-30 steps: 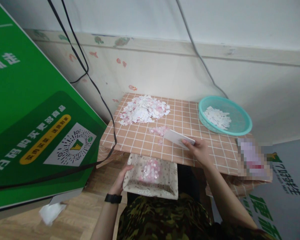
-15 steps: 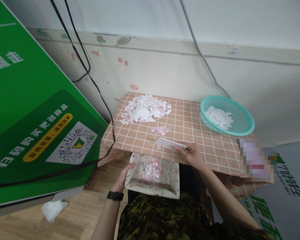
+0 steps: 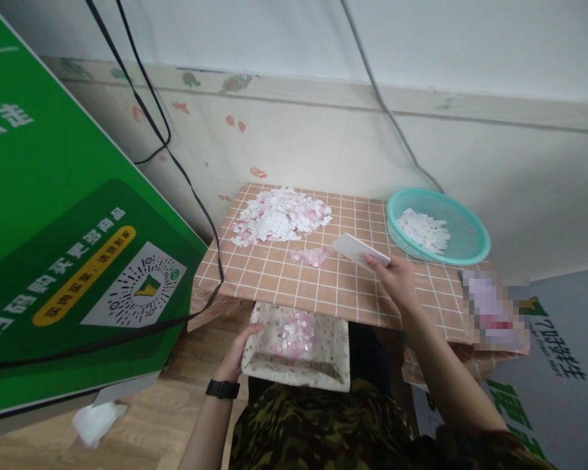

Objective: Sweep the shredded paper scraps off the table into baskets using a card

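Note:
My left hand is closed on the left rim of a speckled square dish, held below the table's front edge. Small pink and clear pieces lie in the dish. Over the table, my right hand grips a flat white card-like scraper, tilted above the cloth. Left of the scraper is a small patch of pink pieces on the cloth. Behind it lies a large heap of white and pink flakes.
A turquoise mesh basket with white pieces stands at the table's back right. The table has a brown checked cloth. A blurred flat item lies at the right corner. A green printed panel and black cables are on the left.
My right hand has moved the scraper right and back, away from the table's front edge. My left hand still holds the dish in about the same place.

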A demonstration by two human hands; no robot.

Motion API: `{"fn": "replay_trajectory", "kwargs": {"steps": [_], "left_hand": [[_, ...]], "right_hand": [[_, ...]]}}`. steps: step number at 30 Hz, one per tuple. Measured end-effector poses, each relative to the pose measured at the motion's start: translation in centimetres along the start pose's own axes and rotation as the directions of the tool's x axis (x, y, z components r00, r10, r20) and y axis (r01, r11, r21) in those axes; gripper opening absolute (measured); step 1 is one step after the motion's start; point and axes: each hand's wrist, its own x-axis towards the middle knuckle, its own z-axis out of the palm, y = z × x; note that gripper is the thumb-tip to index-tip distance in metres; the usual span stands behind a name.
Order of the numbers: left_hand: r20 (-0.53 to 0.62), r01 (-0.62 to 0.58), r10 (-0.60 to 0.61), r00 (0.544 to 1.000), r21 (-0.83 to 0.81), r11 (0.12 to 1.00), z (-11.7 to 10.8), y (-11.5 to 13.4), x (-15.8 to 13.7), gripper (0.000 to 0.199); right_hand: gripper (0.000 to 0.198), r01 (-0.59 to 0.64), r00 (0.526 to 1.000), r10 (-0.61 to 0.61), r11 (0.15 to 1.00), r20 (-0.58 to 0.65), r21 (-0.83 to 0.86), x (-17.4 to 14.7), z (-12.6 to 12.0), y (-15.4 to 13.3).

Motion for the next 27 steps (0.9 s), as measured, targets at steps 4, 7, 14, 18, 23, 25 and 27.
{"fn": "replay_trajectory", "kwargs": {"steps": [4,7,14,18,23,25,27], "left_hand": [[0.001,0.011,-0.011,1.0,-0.008,1.0,0.1,0.0,-0.1,0.045],[-0.007,0.026,-0.026,1.0,-0.021,0.999,0.0,0.0,-0.1,0.044],[0.001,-0.008,0.008,1.0,-0.035,0.999,-0.3,-0.2,0.4,0.043],[-0.009,0.011,-0.011,1.0,-0.031,0.999,-0.3,-0.2,0.4,0.039],[-0.006,0.014,-0.014,1.0,-0.006,1.0,-0.2,-0.1,0.2,0.04],[0.001,0.01,-0.01,1.0,-0.007,1.0,-0.2,-0.1,0.2,0.041],[0.012,0.01,-0.01,1.0,-0.011,1.0,-0.3,-0.2,0.2,0.04]], "right_hand": [[0.042,0.028,0.989,-0.03,0.999,0.145,0.016,0.7,0.0,0.2],[0.041,0.032,0.979,-0.039,0.999,0.201,0.039,0.7,-0.2,0.5],[0.04,-0.013,1.0,0.013,0.998,-0.006,-0.06,0.2,-0.3,1.4],[0.037,-0.013,0.991,0.009,1.0,0.13,0.028,-1.7,-0.3,0.8],[0.037,-0.076,0.977,0.053,0.992,0.206,0.102,-3.0,-0.1,0.3],[0.036,-0.071,0.982,0.051,0.992,0.182,0.108,-3.2,0.0,0.1],[0.036,-0.062,0.983,0.042,0.992,0.18,0.11,-3.5,0.2,0.0]]}}
